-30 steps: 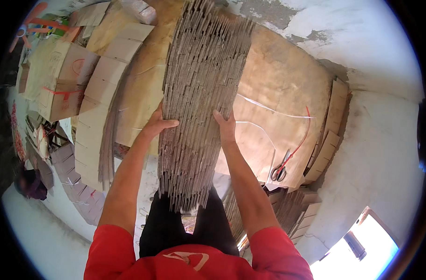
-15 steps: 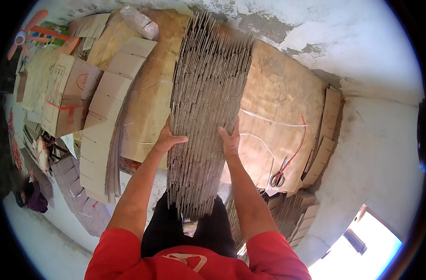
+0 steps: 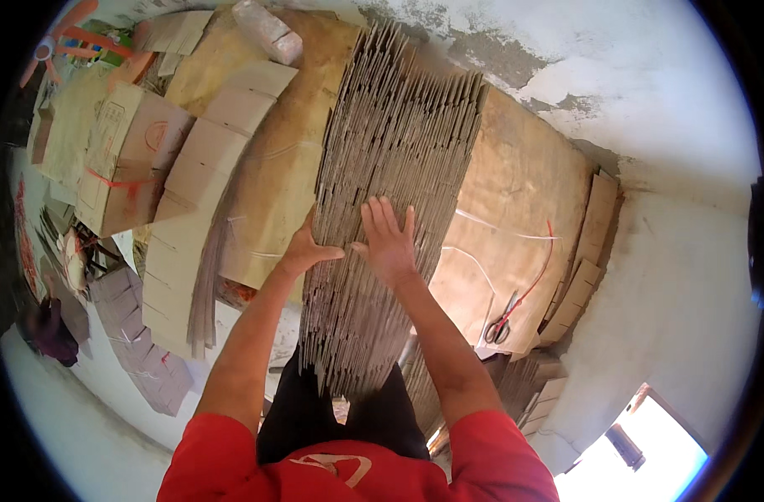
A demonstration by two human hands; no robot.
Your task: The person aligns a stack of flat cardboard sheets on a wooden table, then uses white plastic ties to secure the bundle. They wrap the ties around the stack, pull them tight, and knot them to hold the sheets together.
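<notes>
A long row of tightly packed brown cardboard sheets, edges facing up, runs from my lap across a wooden board. My left hand grips its left side, thumb over the top edges; its other fingers are partly hidden along the side. Flat on top lies my right hand, fingers stretched out and pointing away, holding nothing. White straps emerge from under the row on the right. Scissors with dark handles rest near the board's right front edge, next to a red strap.
Slotted cardboard strips stand in a curved stack to the left, beside a carton with a red tie. A brick sits at the back, near an orange-bladed fan. Another person is at far left.
My right hand has left the row's right side and now lies flat on top, farther in. The left hand keeps its grip. The far end of the row has shifted slightly right in view.
</notes>
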